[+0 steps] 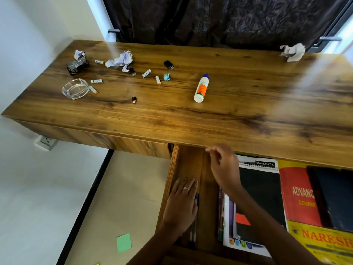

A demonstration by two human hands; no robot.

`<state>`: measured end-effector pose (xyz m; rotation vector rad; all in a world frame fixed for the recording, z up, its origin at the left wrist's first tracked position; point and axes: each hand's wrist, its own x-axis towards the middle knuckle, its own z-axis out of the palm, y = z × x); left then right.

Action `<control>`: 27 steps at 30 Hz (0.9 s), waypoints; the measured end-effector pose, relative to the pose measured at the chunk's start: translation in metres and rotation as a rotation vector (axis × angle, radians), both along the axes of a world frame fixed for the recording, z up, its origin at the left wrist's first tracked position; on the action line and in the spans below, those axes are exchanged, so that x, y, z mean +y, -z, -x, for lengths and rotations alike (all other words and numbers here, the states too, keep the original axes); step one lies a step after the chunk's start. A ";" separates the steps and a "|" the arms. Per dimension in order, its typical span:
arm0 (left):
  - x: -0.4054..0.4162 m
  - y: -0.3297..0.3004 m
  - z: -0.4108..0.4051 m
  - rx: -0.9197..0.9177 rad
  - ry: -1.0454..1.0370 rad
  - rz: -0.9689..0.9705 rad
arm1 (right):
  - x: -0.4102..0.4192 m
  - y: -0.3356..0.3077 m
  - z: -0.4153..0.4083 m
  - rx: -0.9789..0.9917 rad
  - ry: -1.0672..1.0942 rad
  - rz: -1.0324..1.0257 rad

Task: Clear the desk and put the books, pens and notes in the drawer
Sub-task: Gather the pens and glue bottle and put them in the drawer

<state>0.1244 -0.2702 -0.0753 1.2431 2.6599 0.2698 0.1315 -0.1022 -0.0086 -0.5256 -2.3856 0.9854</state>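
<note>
My left hand (181, 203) lies flat, fingers straight, in the left part of the open drawer (188, 163), pressing on pens (194, 226) whose blue and pale barrels show beneath the palm. My right hand (223, 167) hangs above the drawer just below the desk edge, blurred, fingers loosely curled; I cannot tell whether it holds anything. To its right in the drawer lie the books: a spiral notebook (261, 180) marked "classmate", a white-bordered book (240, 238) partly under it, a red book (298, 196) with a dark book (336, 197) on top, and a yellow book (324, 243) beneath. On the desk (191, 115) remain a glue bottle (201, 87) lying on its side near the centre, a glass ashtray (75, 88) at the left, several batteries (146, 73) scattered near it, crumpled paper (119, 60) toward the back left, another crumpled paper (293, 51) at the back right, a small blue paper scrap (167, 77), and a black adapter (168, 64). A green sticky note (124, 242) lies on the floor beside the drawer.
</note>
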 end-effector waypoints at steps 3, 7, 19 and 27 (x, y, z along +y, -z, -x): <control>0.004 -0.007 0.015 0.040 0.002 -0.045 | 0.024 -0.020 0.043 0.000 0.016 -0.096; 0.002 -0.010 0.044 0.102 -0.096 -0.041 | 0.061 -0.023 0.111 -0.172 -0.037 -0.205; -0.004 0.005 0.053 0.067 -0.131 -0.022 | 0.097 0.004 0.216 -0.586 -0.074 -0.184; -0.003 0.008 0.053 0.076 -0.132 -0.019 | 0.086 0.013 0.188 -0.386 0.127 -0.279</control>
